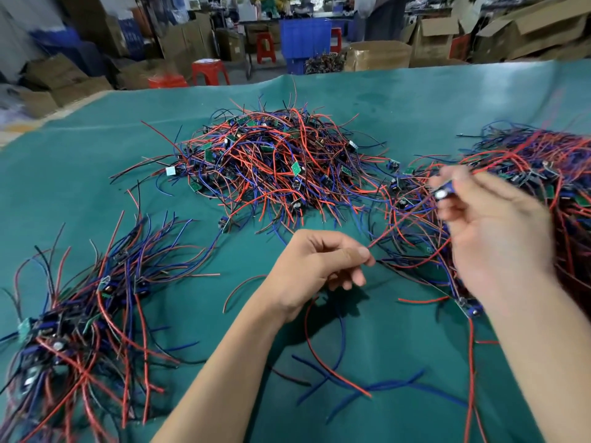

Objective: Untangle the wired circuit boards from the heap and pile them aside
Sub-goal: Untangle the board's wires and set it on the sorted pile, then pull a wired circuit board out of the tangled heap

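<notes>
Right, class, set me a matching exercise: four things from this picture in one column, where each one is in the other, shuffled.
1. left hand
2. right hand
3. sorted bundle
4. blue crate

A. on the floor beyond the table
B. near left on the green mat
C. pinching a red wire
D. holding a small board above the right heap

Pairs: 1-C, 2-D, 3-B, 4-A

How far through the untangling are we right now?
Done: a sorted pile of wired boards lies aside at lower left, wires roughly aligned. In hand: the right hand pinches a small board lifted from the right heap, while the left hand pinches a red wire. Left: the big centre heap and the right heap are tangled, so most remains.
</notes>
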